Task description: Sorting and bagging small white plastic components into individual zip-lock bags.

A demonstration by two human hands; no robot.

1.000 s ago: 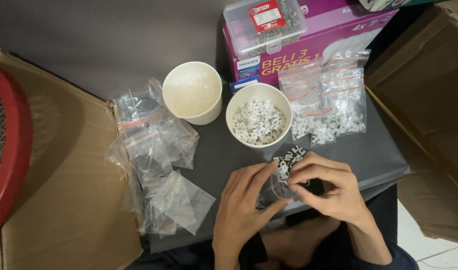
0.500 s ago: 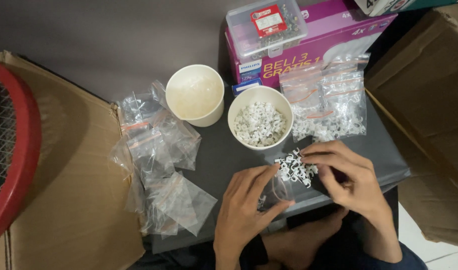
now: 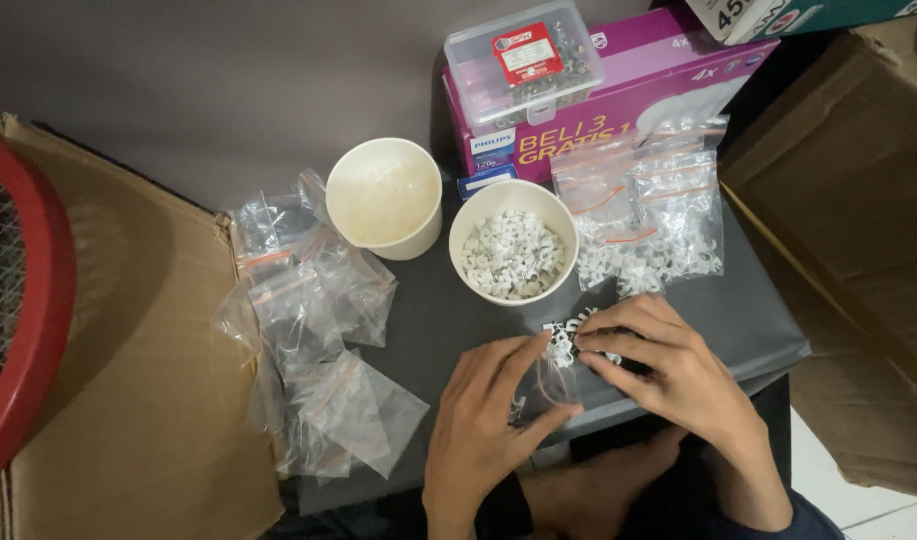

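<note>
The person sits at a small dark counter (image 3: 448,310) and both hands are close together at its near edge. The left hand (image 3: 488,415) pinches a small clear zip bag (image 3: 556,378) between thumb and fingers, and the bag lies flat on the counter. The right hand (image 3: 668,375) is just beside it, with its fingers curled down over a little pile of white cable clips (image 3: 568,338). The fingertips touch the clips, but I cannot tell if any clip is pinched between them. Just beyond the hands stands a white paper cup full of clips (image 3: 513,240). To its left, close beside it, stands another white paper cup (image 3: 383,195) that looks empty. To the right of the full cup lies a bunch of filled zip bags (image 3: 648,215) with white clips inside and red strips on top. They lean on a purple box (image 3: 618,95) at the far side. A clear plastic box with a red label (image 3: 523,62) sits on top of the purple box. On the left side of the counter is a heap of empty clear zip bags (image 3: 313,330), some hanging over onto a brown cardboard sheet (image 3: 128,370). At the far left edge is a red round frame with wire mesh (image 3: 33,310). More brown cardboard (image 3: 848,230) stands on the right.
</note>
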